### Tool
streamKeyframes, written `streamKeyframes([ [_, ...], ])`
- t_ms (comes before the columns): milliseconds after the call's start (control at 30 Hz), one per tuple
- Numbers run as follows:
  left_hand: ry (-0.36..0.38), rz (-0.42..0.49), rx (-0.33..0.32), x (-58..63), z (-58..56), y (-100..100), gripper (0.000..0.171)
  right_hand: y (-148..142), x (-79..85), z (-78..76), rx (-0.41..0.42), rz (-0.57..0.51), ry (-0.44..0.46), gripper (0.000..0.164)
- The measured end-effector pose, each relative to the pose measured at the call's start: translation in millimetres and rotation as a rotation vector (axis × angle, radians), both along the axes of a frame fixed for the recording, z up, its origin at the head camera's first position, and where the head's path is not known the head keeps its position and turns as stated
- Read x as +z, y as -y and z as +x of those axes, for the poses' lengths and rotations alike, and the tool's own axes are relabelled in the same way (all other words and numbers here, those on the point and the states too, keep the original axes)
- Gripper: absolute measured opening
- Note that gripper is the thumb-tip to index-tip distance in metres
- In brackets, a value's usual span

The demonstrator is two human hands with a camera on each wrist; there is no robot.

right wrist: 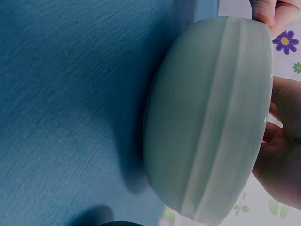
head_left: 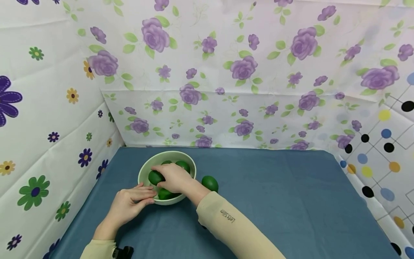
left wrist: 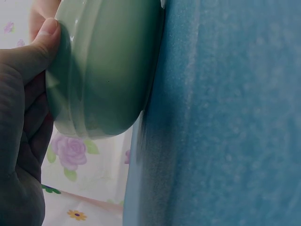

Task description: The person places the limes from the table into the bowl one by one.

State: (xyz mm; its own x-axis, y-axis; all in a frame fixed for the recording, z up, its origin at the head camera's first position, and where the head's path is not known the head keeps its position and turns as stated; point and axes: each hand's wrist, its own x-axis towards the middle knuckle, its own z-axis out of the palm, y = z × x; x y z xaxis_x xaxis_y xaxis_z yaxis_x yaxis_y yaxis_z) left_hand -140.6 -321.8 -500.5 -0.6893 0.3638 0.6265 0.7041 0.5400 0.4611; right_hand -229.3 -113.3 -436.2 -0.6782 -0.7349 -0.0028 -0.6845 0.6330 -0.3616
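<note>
A pale green bowl (head_left: 144, 169) stands on the blue tablecloth (head_left: 275, 201), left of centre, holding several dark green fruits. My left hand (head_left: 149, 197) holds the bowl at its near left side; in the left wrist view its thumb (left wrist: 47, 33) presses the rim of the bowl (left wrist: 103, 66). My right hand (head_left: 161, 172) reaches into the bowl from the right, fingers curled over one green fruit (head_left: 154, 177). Two more fruits (head_left: 183, 165) (head_left: 165, 194) show beside it. The right wrist view shows only the bowl's outer wall (right wrist: 207, 122) and part of my right hand (right wrist: 282, 155).
Another green fruit (head_left: 210, 183) lies on the cloth just right of the bowl, behind my right forearm. Flowered sheets (head_left: 226, 90) wall in the table at the back and left; a dotted sheet (head_left: 381, 158) closes the right side.
</note>
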Motion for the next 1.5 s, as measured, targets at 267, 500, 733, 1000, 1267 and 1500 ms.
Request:
streamKeyframes([
  [267,0.005,0.007,0.026,-1.3,1.4,0,0.033,5,-9.2,-3.3,0.006,0.053,-0.045,0.068],
  [500,0.02,0.016,0.031,-1.2,2.6,1,0.029,8,-13.9,-3.4,0.043,0.074,-0.083,0.063],
  [733,0.021,0.007,0.023,-2.3,1.5,0,0.028,11,-12.5,-1.7,0.053,0.128,-0.098,0.062],
  [1000,0.012,0.006,0.013,-0.7,0.7,-1,0.027,17,-8.6,-2.6,0.055,0.21,-0.12,0.061],
  [1267,0.014,-0.009,0.023,1.0,-1.2,0,0.029,20,-4.3,-3.2,0.027,0.267,-0.087,0.063],
  [1500,0.024,-0.023,0.031,-1.5,-1.2,1,0.03,21,-10.3,-5.0,0.01,0.28,-0.049,0.063],
])
